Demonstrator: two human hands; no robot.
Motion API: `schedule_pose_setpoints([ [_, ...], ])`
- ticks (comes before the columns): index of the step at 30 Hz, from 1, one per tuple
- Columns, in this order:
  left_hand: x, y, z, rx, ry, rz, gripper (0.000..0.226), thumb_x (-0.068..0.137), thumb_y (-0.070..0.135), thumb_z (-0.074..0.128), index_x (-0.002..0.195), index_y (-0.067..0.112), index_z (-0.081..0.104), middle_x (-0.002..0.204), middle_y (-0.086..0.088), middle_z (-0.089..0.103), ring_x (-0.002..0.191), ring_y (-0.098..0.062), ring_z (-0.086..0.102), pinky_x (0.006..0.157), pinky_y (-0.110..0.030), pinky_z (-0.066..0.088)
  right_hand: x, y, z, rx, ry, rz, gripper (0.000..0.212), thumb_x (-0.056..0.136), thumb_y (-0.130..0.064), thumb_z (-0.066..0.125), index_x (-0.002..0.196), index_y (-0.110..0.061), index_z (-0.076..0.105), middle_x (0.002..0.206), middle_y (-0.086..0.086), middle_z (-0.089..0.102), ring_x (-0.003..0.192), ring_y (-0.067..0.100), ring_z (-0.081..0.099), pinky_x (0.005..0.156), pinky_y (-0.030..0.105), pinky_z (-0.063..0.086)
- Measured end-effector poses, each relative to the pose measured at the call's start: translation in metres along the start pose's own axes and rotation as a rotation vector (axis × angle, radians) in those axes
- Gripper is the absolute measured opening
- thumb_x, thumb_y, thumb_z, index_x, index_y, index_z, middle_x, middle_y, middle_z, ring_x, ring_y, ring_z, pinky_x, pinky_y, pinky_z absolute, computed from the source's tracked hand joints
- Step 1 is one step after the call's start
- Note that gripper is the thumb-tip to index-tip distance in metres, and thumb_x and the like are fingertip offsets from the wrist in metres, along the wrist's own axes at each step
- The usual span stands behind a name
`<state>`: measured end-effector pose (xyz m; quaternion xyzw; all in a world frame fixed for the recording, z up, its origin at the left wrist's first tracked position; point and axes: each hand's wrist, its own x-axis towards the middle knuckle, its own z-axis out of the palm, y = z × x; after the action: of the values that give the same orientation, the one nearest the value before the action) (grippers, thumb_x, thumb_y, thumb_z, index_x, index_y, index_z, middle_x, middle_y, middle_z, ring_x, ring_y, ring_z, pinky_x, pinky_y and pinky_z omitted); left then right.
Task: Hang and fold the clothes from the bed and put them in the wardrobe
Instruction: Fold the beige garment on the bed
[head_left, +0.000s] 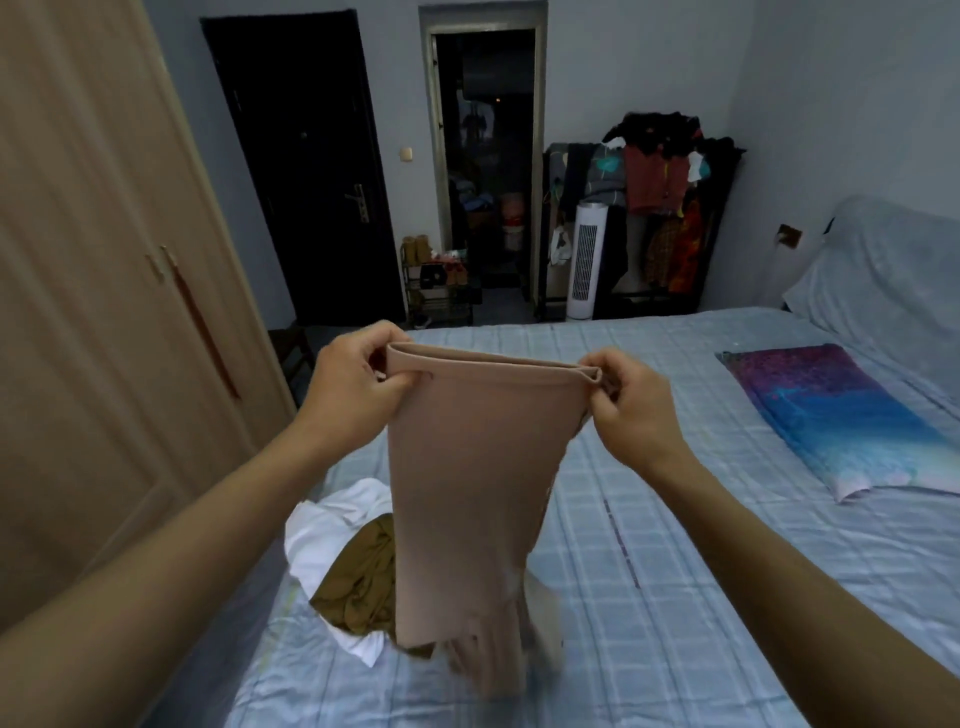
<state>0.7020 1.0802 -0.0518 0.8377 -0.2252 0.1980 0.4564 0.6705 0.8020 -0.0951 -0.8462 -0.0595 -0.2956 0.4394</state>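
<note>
You hold a beige-pink garment (467, 478) up over the bed (675, 597), stretched btwn both hands. Your left hand (347, 382) pinches one top corner of its folded upper edge, fingers (382, 358) curled round the fabric; your right hand (631, 402) pinches the other corner the same way. The garment hangs down w/ its lower end blurred, near the bed sheet; can't tell if it touches. Just left of it on the bed lie a white garment (324, 535) and an olive-brown garment (358, 582) on top of it. A purple-blue pillow (841, 415) lies well apart on the right. The wardrobe (88, 291), doors closed, stands left of the bed.
</note>
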Motion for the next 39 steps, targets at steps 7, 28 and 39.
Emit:
schedule_pose_setpoints([
  [7,-0.015,0.066,-0.044,-0.035,0.057,0.129,0.017,0.087,0.009,0.072,0.083,0.024,0.066,0.081,-0.001,0.068,0.078,-0.019,0.066,0.061,-0.032,0.056,-0.017,-0.063,-0.033,0.121,0.217,-0.003,0.019,0.093,0.0,0.055,0.09,-0.015,0.066,0.076,0.006,0.066,0.068,0.014,0.062,0.054,0.024,0.05],
  [28,-0.127,0.139,-0.194,-0.338,0.211,0.203,0.011,0.09,0.009,0.07,0.09,0.017,0.062,0.087,-0.001,0.069,0.075,-0.006,0.066,0.061,-0.02,0.054,-0.104,-0.268,-0.05,0.332,0.308,-0.174,0.015,0.097,-0.008,0.057,0.09,-0.018,0.065,0.068,-0.01,0.061,0.058,0.006,0.049,0.048,0.02,0.037],
  [39,-0.113,0.105,-0.15,-0.458,0.045,-0.032,0.012,0.086,0.011,0.072,0.098,0.009,0.071,0.092,-0.009,0.075,0.081,-0.016,0.073,0.065,-0.024,0.06,-0.107,-0.197,-0.039,0.415,0.199,0.093,0.012,0.096,-0.009,0.06,0.099,-0.013,0.071,0.077,0.0,0.071,0.072,0.01,0.063,0.066,0.031,0.052],
])
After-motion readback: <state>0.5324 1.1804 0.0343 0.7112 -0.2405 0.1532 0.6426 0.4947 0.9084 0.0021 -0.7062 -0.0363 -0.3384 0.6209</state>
